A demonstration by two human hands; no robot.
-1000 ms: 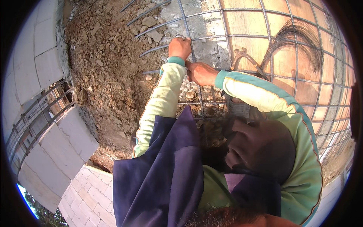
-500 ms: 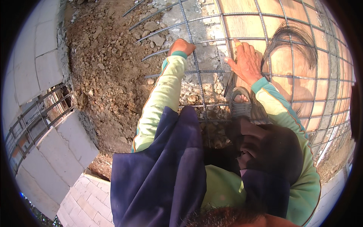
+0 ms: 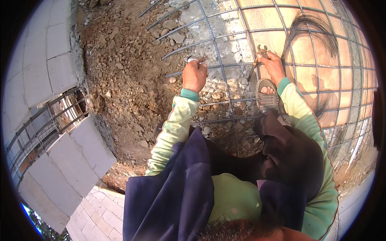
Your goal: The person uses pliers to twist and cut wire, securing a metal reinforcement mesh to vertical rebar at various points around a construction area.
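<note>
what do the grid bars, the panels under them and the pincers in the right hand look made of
Grid bars: probably steel, dull gray, going by their slim, long, rod-like form.
Panels: likely plywood, tan and matte, with faint wood-like grain.
Pincers: seemingly metal, brownish and dull; that could be rust, but they're too small to be sure.
</note>
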